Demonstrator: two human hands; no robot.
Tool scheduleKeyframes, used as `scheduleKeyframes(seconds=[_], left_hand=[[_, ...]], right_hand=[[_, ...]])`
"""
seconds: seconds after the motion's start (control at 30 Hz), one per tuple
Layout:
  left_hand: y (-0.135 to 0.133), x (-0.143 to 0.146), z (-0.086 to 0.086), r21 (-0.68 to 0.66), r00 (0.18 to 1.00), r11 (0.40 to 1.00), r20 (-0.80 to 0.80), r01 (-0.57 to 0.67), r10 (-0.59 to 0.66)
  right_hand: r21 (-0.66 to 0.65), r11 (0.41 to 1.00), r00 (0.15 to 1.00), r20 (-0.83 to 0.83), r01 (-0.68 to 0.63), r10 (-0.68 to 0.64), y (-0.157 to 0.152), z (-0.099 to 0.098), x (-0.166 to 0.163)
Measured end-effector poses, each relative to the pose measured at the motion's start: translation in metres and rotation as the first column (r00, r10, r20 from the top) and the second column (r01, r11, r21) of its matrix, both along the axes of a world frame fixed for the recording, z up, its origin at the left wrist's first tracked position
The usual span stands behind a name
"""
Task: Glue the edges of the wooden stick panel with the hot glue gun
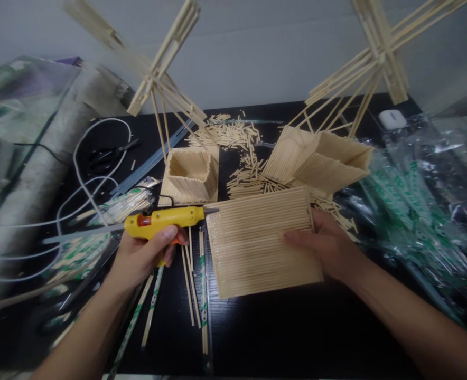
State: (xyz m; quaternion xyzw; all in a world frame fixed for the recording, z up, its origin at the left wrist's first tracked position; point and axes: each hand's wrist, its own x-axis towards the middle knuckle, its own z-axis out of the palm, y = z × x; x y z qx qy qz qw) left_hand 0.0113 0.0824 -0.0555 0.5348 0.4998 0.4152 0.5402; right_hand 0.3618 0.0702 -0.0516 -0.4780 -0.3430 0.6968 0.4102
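My left hand (142,258) is closed around a yellow glue gun (166,219), a finger on its orange trigger. The gun's metal tip touches the upper left corner of a flat panel of glued wooden sticks (257,243) lying on the black table (297,327). My right hand (328,245) grips the panel's right edge, thumb on top, fingers underneath. A glue stick pokes out of the gun's back toward the left.
Behind the panel stand a small square stick box (189,177) and a larger stick house shape (316,161), each with windmill-like stick blades above. Loose sticks (194,285), cut pieces (229,134), white cable (86,184), scissors (110,153) and plastic wrappers (416,211) surround them.
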Motion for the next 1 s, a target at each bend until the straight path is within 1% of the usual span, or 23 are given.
scheduleKeyframes(seconds=[0.13, 0.23, 0.33, 0.47, 0.53, 0.63, 0.77, 1.0], left_hand=[[0.0, 0.002, 0.003, -0.031, 1.0, 0.999, -0.003, 0.03, -0.03], [-0.001, 0.002, 0.004, -0.011, 0.999, 0.999, 0.034, 0.034, -0.034], [-0.002, 0.002, 0.003, 0.027, 0.997, 1.0, 0.073, -0.008, 0.006], [-0.002, 0.004, 0.002, 0.047, 0.996, 0.996, 0.065, -0.071, 0.067], [-0.002, 0.005, 0.001, 0.059, 0.997, 0.996, 0.047, -0.072, 0.069], [-0.003, 0.005, 0.0, 0.073, 0.997, 0.995, -0.022, -0.067, 0.069], [-0.005, -0.001, -0.002, 0.054, 0.993, 0.997, -0.094, -0.062, 0.067], [-0.004, -0.006, 0.0, 0.021, 0.99, 0.999, -0.138, 0.025, -0.022]], right_hand=[[-0.036, 0.999, 1.0, -0.004, 0.022, -0.022, 0.002, -0.002, 0.0], [-0.045, 0.999, 1.0, 0.003, 0.015, -0.015, 0.002, -0.003, 0.0], [-0.03, 0.999, 1.0, 0.018, -0.012, 0.012, 0.0, -0.002, 0.0], [-0.021, 0.999, 0.999, 0.031, -0.033, 0.033, -0.001, -0.002, 0.002], [-0.013, 0.999, 0.999, 0.034, -0.041, 0.041, -0.001, -0.003, 0.003], [0.007, 0.999, 0.998, 0.039, -0.048, 0.048, -0.001, -0.002, 0.003], [0.012, 0.999, 0.998, 0.046, -0.037, 0.037, 0.0, 0.0, 0.001], [-0.006, 1.0, 0.998, 0.057, -0.002, 0.003, 0.001, 0.001, 0.002]])
